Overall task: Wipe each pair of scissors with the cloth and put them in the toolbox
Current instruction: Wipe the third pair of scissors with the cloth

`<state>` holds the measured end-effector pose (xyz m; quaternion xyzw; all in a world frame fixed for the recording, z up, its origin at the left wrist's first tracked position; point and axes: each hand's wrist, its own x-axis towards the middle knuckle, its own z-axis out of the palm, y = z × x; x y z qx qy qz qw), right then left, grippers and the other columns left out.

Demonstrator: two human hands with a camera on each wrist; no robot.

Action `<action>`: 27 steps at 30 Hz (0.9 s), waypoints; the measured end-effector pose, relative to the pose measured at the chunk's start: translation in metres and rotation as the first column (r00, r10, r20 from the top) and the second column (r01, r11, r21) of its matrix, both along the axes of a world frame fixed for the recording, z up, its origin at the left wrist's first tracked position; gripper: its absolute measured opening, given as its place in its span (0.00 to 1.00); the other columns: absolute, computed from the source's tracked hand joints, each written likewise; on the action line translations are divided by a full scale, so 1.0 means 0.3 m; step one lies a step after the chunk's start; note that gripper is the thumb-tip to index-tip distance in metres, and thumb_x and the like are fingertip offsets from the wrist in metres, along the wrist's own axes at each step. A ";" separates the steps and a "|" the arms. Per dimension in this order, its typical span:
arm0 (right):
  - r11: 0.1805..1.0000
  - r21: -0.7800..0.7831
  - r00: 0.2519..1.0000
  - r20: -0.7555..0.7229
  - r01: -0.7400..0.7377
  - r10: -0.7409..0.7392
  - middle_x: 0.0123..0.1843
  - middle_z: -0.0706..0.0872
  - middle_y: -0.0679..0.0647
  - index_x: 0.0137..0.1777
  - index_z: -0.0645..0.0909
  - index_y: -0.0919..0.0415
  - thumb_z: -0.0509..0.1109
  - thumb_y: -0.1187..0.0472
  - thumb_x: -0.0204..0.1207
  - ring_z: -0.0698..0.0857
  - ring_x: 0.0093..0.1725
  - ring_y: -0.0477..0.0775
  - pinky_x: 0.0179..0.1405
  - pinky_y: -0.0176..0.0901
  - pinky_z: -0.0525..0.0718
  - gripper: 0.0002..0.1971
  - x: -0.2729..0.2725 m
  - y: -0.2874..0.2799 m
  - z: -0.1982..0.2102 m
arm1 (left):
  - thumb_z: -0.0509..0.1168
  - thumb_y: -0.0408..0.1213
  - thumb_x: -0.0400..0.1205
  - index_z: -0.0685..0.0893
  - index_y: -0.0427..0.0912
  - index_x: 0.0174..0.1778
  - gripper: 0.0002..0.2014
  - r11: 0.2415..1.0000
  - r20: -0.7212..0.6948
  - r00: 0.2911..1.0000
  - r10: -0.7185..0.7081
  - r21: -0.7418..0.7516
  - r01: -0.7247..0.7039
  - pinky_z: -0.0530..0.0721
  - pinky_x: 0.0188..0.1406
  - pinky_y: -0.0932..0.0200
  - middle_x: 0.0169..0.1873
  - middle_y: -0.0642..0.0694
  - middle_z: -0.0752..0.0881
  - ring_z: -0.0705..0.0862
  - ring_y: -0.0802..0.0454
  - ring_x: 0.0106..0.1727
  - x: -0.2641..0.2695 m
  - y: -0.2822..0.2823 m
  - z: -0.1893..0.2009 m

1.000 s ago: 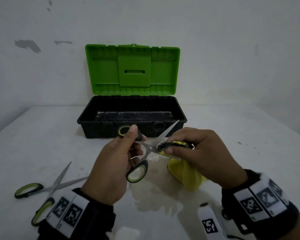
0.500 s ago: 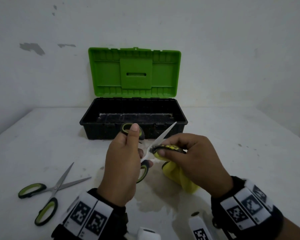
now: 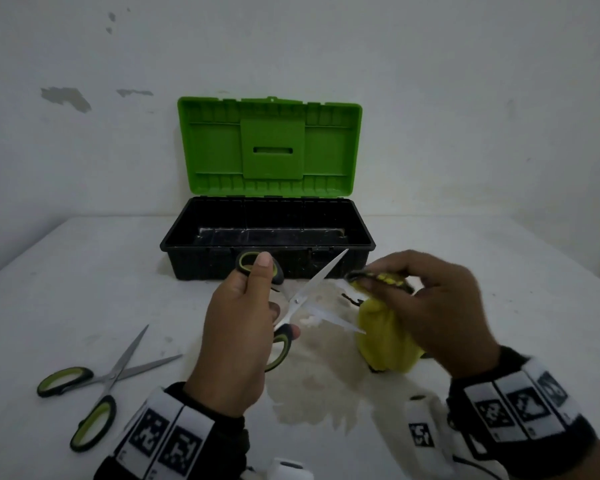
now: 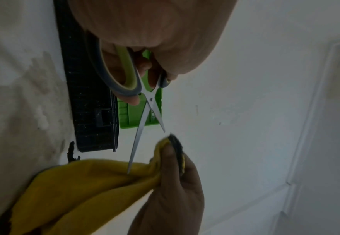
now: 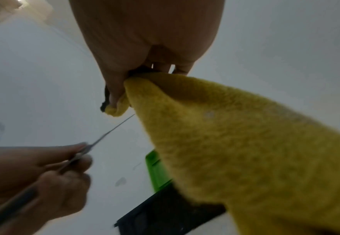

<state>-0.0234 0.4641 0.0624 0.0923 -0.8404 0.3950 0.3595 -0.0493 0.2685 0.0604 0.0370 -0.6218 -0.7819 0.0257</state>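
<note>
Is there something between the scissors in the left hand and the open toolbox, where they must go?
Nothing visible. The held scissors in the left hand hover just in front of the toolbox; its lid stands open. The cloth hangs to the right.

table: white (image 3: 84, 271), with a damp stain (image 3: 312, 393) near its front
wall: white (image 3: 465, 98), paint chipped (image 3: 66, 98)

head view overhead, wrist views close
</note>
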 end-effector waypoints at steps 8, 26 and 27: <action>0.975 -0.177 0.975 0.148 -0.136 0.163 0.37 0.90 0.46 0.37 0.83 0.50 0.85 0.59 0.67 0.89 0.36 0.48 0.36 0.36 0.86 0.11 0.004 -0.143 -0.066 | 0.60 0.52 0.85 0.85 0.45 0.41 0.17 1.000 -0.044 0.999 -0.005 -0.020 0.004 0.89 0.28 0.49 0.33 0.42 0.68 0.70 0.51 0.30 0.019 0.015 -0.002; 0.830 -0.557 0.971 0.209 0.023 0.114 0.29 0.86 0.65 0.31 0.79 0.62 0.84 0.58 0.70 0.83 0.28 0.68 0.30 0.60 0.88 0.16 -0.008 -0.160 -0.047 | 0.61 0.51 0.85 0.82 0.50 0.29 0.19 0.998 -0.098 0.993 -0.066 -0.019 0.065 0.83 0.26 0.52 0.20 0.50 0.64 0.66 0.56 0.20 0.004 -0.004 -0.014; 0.830 -0.558 0.968 0.211 0.008 0.133 0.28 0.84 0.62 0.31 0.79 0.59 0.84 0.58 0.70 0.81 0.27 0.64 0.30 0.60 0.88 0.16 -0.009 -0.165 -0.048 | 0.61 0.51 0.85 0.82 0.51 0.29 0.19 0.998 -0.088 0.994 -0.064 -0.016 0.063 0.83 0.26 0.52 0.20 0.51 0.65 0.66 0.56 0.20 0.000 -0.005 -0.019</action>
